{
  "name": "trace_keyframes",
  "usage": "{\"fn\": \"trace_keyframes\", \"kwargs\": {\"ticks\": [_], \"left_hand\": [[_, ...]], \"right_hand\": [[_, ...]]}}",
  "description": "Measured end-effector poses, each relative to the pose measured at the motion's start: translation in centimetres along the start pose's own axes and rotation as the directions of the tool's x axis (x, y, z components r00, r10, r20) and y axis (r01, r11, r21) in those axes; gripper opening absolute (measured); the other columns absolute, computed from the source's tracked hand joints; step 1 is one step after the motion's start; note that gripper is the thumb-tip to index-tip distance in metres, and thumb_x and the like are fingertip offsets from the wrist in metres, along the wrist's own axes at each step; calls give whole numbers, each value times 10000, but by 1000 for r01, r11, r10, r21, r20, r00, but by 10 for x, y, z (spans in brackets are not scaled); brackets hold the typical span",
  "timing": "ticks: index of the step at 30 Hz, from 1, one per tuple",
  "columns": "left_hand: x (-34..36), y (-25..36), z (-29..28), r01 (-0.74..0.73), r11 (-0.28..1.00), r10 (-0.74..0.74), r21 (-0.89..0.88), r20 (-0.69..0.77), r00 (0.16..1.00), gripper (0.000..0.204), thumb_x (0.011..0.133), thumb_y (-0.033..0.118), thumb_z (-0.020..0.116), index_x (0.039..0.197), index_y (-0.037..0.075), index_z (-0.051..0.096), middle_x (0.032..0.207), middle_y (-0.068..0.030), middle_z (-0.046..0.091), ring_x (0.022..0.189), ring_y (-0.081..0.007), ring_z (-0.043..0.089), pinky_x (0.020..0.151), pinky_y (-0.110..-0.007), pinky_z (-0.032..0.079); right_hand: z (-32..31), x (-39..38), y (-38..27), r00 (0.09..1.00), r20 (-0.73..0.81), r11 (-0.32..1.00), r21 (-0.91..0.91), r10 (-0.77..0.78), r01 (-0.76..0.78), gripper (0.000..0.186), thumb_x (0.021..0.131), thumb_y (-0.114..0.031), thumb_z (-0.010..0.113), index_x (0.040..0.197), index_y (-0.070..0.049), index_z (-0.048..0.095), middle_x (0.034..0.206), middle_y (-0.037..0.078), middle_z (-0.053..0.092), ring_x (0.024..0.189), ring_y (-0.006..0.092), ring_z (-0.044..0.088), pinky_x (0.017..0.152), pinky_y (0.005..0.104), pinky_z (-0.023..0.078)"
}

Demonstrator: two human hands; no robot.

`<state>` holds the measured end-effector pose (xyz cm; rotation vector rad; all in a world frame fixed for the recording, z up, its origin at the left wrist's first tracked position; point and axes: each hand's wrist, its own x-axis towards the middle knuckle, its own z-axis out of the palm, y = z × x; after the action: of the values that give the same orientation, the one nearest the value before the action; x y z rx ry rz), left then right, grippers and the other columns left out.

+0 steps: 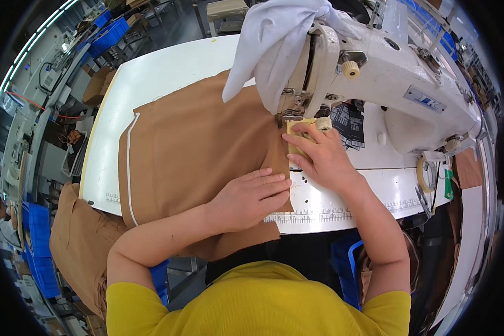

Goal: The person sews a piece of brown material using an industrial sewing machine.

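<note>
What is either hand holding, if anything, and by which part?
The left hand lies palm-down on the brown cloth near its right edge; the right hand touches that edge. Whether either hand pinches it cannot be told.

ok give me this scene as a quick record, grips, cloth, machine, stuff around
left grip: open, laid flat on the brown cloth
right grip: fingertips by the cloth's right edge and a yellowish piece; pinching or not, unclear
brown cloth: spread on the white table, white line along its left side
sewing machine: white, pale cloth draped at its head
under machine arm: dark printed cards
table's left front corner: bunched brown fabric
</note>
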<state>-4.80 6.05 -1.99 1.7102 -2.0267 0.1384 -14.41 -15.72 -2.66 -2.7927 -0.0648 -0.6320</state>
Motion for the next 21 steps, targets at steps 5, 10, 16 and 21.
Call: {"fn": "trace_keyframes", "kwargs": {"ticks": [5, 10, 16, 21], "left_hand": [[4, -15, 3, 3, 1000, -3, -28, 10, 1000, 273, 838, 90, 585, 1101, 68, 656, 1251, -68, 627, 1181, -228, 592, 1024, -418, 473], [8, -26, 3, 24, 999, -24, -34, 17, 1000, 305, 832, 70, 586, 1128, 62, 656, 1243, -73, 631, 1181, -236, 588, 1024, -423, 475], [18, -37, 3, 85, 996, -84, -16, 25, 996, 302, 839, 88, 609, 1136, 60, 662, 1232, -86, 639, 1164, -259, 597, 1010, -420, 480], [22, -50, 8, 89, 995, -91, -41, -60, 994, 274, 863, 129, 627, 1125, 59, 668, 1200, -99, 656, 1135, -279, 611, 992, -423, 485]], "right_hand": [[0, -1, -1, 1000, 7, 1000, 8, 9, -9, 392, 824, -267, 722, 1196, -166, 652, 1026, 71, 592, 1058, 308, 498, 937, 429, 387], [0, -2, -2, 1000, 14, 1000, -3, 3, -3, 397, 825, -264, 720, 1202, -164, 647, 1046, 67, 593, 1064, 308, 499, 938, 432, 388], [2, -1, -1, 1000, -2, 1000, 2, -2, 2, 373, 830, -239, 710, 1190, -161, 652, 1051, 63, 594, 1055, 299, 504, 926, 426, 397], [-2, 0, -3, 1000, -2, 1000, 30, 3, -3, 337, 824, -202, 710, 1151, -139, 662, 1043, 65, 597, 1032, 297, 515, 910, 412, 414]]}}
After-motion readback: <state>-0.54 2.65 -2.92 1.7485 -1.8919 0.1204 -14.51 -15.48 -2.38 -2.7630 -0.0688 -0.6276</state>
